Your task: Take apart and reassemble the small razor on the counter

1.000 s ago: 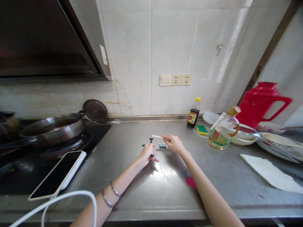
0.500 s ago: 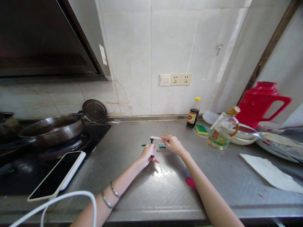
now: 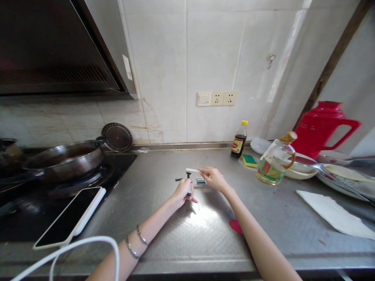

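My left hand (image 3: 182,191) grips a small black handled tool (image 3: 188,180), held upright over the steel counter (image 3: 181,230). My right hand (image 3: 215,178) pinches a thin white stick-like piece (image 3: 192,170), holding its far end just above the top of the black tool. A small green battery (image 3: 200,180) lies on the counter between the two hands. A thin dark piece (image 3: 178,179) lies just left of the tool.
A phone (image 3: 72,215) and a white cable (image 3: 84,246) lie at the front left, beside a stove with a wok (image 3: 63,156). To the right stand a sauce bottle (image 3: 238,141), sponge (image 3: 249,160), oil bottle (image 3: 274,164), red jug (image 3: 324,127), dishes (image 3: 340,175) and paper (image 3: 334,212).
My right hand has brought the white piece slightly left and closer over the black tool. My left hand has barely moved.
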Action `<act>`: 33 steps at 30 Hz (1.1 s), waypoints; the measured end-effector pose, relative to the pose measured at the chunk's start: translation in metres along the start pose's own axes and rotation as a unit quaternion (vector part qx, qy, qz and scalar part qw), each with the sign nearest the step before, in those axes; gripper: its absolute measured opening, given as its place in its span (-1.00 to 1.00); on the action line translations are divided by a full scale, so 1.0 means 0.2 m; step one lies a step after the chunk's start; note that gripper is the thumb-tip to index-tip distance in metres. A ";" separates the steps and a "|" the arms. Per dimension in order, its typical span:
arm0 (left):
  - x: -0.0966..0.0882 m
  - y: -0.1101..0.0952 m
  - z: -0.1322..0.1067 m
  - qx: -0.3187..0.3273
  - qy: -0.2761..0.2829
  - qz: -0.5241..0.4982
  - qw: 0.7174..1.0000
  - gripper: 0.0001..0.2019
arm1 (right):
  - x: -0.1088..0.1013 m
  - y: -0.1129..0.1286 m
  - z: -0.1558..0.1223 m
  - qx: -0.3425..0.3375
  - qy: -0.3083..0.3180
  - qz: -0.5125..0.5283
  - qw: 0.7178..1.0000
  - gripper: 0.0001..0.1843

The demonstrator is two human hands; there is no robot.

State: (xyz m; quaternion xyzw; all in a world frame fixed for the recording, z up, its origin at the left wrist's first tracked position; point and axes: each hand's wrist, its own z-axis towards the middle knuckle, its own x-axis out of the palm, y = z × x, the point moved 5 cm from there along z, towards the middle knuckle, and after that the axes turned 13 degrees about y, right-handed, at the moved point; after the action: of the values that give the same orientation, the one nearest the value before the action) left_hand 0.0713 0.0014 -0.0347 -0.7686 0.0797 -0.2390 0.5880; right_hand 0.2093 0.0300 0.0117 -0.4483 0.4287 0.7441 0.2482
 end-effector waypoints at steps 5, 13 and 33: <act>0.00 0.00 0.00 -0.003 -0.005 -0.002 1.000 -0.82 | -0.01 0.01 0.00 0.003 -0.006 -0.006 1.000 -0.65; 0.00 -0.01 0.00 0.002 0.000 0.006 1.000 -0.85 | 0.00 -0.01 0.00 0.003 -0.003 0.005 1.000 -0.66; 0.00 -0.01 0.00 0.009 0.001 0.003 1.000 -0.83 | -0.01 -0.02 0.00 0.001 -0.001 0.031 1.000 -0.65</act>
State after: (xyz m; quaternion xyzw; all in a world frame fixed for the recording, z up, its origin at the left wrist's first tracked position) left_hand 0.0708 0.0011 -0.0326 -0.7625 0.0801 -0.2392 0.5958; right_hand 0.2133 0.0326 0.0125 -0.4338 0.4426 0.7517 0.2256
